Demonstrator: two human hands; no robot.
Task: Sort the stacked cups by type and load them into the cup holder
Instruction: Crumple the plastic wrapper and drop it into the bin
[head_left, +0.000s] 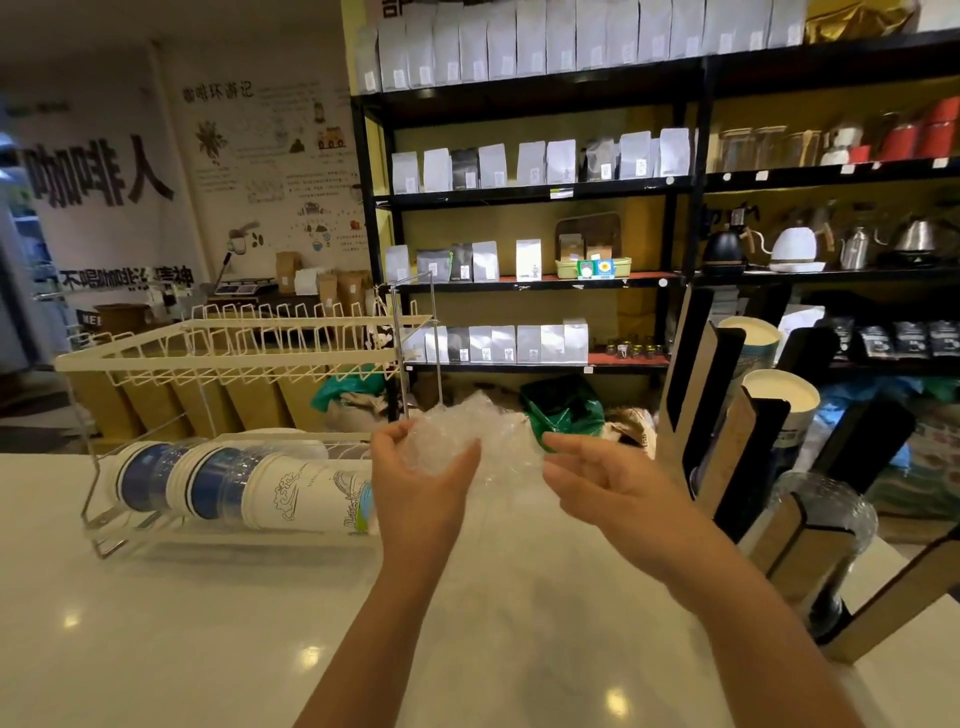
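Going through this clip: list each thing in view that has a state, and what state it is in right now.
Left hand: closed on the crumpled clear plastic wrap.
Right hand: open, fingertips at the wrap's edge; grip unclear.
Stacked cups: lying sideways in the wire rack, not yet sorted.
Cup holder: upper two slots hold white paper cups, lower slot clear cups.

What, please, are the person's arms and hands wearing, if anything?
Nothing shows on them. The left hand and right hand are gloveless, with no rings visible on the fingers. Both forearms are uncovered to the picture's lower edge: no sleeves, watch or bracelet.
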